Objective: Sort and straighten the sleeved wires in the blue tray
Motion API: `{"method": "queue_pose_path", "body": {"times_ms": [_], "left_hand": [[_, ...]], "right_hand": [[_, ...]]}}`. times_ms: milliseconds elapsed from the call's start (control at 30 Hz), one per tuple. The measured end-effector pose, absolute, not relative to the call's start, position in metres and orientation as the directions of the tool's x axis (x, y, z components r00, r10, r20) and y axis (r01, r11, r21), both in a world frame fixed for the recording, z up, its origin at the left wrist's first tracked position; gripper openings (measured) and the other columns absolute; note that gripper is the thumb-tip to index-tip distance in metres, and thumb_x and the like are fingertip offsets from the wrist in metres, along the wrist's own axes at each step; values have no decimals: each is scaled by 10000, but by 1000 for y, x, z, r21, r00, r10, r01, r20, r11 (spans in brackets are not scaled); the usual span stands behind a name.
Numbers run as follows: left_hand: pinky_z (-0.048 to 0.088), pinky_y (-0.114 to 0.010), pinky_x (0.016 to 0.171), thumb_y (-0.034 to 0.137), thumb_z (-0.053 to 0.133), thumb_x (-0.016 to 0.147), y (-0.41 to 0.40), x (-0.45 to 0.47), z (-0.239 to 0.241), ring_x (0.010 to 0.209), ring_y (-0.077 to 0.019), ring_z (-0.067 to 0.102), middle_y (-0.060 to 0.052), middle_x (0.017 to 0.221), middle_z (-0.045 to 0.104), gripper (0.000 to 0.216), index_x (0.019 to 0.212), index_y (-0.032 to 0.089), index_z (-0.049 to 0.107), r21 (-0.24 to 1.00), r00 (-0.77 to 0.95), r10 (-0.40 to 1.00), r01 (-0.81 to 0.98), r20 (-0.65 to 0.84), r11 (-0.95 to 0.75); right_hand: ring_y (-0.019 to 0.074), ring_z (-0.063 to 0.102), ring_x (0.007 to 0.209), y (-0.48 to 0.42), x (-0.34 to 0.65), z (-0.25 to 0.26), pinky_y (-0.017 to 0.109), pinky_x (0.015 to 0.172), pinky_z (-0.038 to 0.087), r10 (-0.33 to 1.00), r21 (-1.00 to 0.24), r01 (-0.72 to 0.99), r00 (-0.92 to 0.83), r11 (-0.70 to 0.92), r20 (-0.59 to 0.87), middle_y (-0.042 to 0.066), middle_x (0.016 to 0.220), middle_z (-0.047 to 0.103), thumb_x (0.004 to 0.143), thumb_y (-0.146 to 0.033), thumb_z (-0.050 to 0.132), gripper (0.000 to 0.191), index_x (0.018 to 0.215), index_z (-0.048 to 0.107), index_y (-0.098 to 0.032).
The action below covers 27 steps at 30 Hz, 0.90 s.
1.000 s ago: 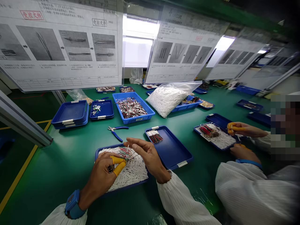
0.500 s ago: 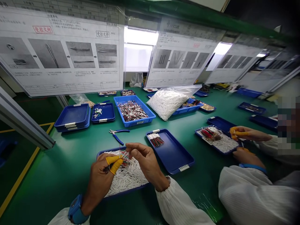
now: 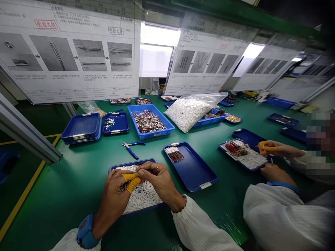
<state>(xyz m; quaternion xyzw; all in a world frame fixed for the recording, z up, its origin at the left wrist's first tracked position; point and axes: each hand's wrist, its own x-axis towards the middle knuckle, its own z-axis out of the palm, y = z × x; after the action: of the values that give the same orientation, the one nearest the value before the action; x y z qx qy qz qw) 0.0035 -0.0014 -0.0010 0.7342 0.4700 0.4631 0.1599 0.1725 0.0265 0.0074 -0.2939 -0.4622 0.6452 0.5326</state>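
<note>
My left hand point(image 3: 115, 191), with yellow finger cots on thumb and forefinger, is closed on a bundle of thin wires point(image 3: 124, 186) with dark and metallic ends. Its fingertips meet those of my right hand point(image 3: 159, 179), which is bare and pinched shut. A thin red wire point(image 3: 141, 162) rises by the right fingertips; the rest of what they pinch is hidden. Both hands are above a blue tray point(image 3: 111, 170) heaped with short white tubes point(image 3: 143, 200). To the right, another blue tray point(image 3: 195, 167) holds a row of red and black wires with white tubes point(image 3: 175, 154).
Blue-handled cutters point(image 3: 132, 148) lie behind the tray of tubes. Farther back are stacked blue trays point(image 3: 81, 125), a bin of wire pieces point(image 3: 167, 130) and a bag of white tubes point(image 3: 187, 111). At right, a co-worker's hands point(image 3: 278, 160) work over another tray. Instruction sheets point(image 3: 86, 87) hang above.
My right hand's fingers have closed in against the left fingertips, at the wire that stood upright there. Both hands have shifted slightly right.
</note>
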Motion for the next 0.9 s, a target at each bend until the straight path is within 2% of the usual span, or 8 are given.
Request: {"method": "queue_pose_path", "body": {"times_ms": [100, 233, 400, 567, 733, 833, 900], "left_hand": [[502, -407, 881, 266, 756, 842, -1, 5, -1, 925, -227, 707, 24, 975, 786, 162, 989, 331, 773, 694, 133, 856, 530, 499, -487], [511, -379, 853, 198, 725, 856, -3, 6, -4, 916, -212, 697, 26, 955, 779, 161, 954, 316, 772, 684, 119, 831, 511, 544, -521], [516, -385, 844, 156, 714, 842, -4, 4, -7, 916, -213, 680, 3, 958, 765, 180, 957, 289, 755, 654, 109, 810, 533, 576, -537], [525, -406, 840, 189, 711, 843, -3, 2, -4, 894, -222, 682, -20, 917, 760, 114, 917, 264, 755, 657, 79, 821, 558, 566, -507], [504, -449, 880, 191, 699, 843, -3, 2, -1, 893, -231, 690, -23, 924, 766, 122, 918, 265, 760, 646, 92, 825, 576, 558, -501], [483, -468, 913, 190, 695, 851, -4, 3, -2, 899, -231, 696, -20, 941, 772, 120, 919, 267, 757, 636, 109, 820, 578, 561, -511], [481, -468, 913, 193, 703, 852, -3, 2, -2, 905, -232, 696, -19, 948, 772, 114, 922, 265, 755, 635, 108, 820, 580, 562, -511]], "right_hand": [[110, 607, 611, 27, 174, 7, 231, 572, 511, 965, -899, -438, -241, -17, 99, 16, 752, 706, 767, -316, 855, 138, 777, 796, -192], [105, 590, 588, 28, 173, 4, 228, 564, 493, 959, -897, -439, -272, -50, 79, 3, 697, 687, 750, -308, 868, 149, 759, 784, -186], [95, 578, 628, 29, 175, 1, 204, 567, 466, 936, -910, -404, -346, -90, 61, 10, 745, 690, 746, -301, 873, 159, 772, 782, -174], [117, 604, 623, 29, 178, 2, 258, 627, 513, 946, -915, -399, -317, -62, 74, 8, 725, 689, 801, -376, 825, 251, 959, 788, -185], [139, 617, 660, 26, 174, 6, 254, 599, 516, 958, -936, -351, -276, -22, 81, 16, 722, 688, 737, -373, 868, 221, 699, 765, -181], [142, 608, 652, 25, 172, 6, 253, 585, 514, 962, -945, -327, -264, -26, 65, 8, 693, 676, 676, -367, 905, 231, 669, 765, -183], [134, 597, 623, 26, 173, 5, 253, 582, 507, 963, -946, -322, -263, -25, 64, 8, 671, 671, 703, -388, 887, 235, 706, 781, -179]]}}
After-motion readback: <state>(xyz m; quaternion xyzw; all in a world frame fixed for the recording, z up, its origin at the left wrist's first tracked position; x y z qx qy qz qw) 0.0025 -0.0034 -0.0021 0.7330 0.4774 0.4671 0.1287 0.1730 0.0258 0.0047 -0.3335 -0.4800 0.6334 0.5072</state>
